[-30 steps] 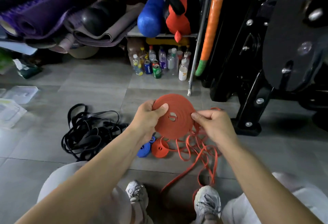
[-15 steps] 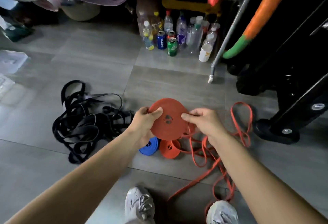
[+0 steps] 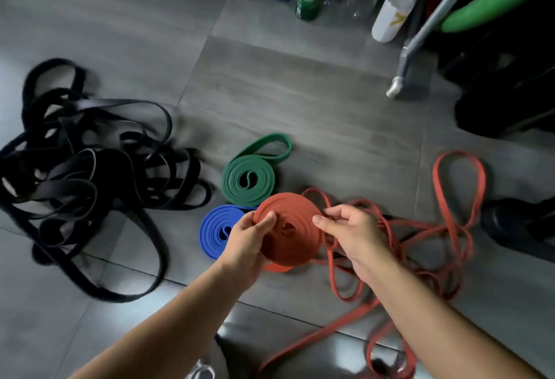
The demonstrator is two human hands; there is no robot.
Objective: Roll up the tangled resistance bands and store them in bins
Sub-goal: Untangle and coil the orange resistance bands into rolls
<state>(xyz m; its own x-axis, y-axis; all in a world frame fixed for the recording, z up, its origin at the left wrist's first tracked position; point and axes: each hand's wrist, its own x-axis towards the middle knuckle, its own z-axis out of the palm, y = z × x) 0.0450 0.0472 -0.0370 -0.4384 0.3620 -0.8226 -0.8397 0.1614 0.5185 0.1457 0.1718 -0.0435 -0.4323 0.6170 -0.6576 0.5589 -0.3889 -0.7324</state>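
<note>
Grey tiled floor [image 3: 300, 84] carries black band tangle [image 3: 90, 186], green roll [image 3: 248, 181], blue roll [image 3: 217, 228] — loose red band [image 3: 318, 336]

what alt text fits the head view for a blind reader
A left hand grips a flat red coil of resistance band above a grey tiled floor, while the right hand pinches its loose tail. A rolled green band and rolled blue band lie beside it; a black tangle sits left.

Matt rubber bands [image 3: 288, 228]; glossy grey floor tiles [image 3: 300, 93].
</note>
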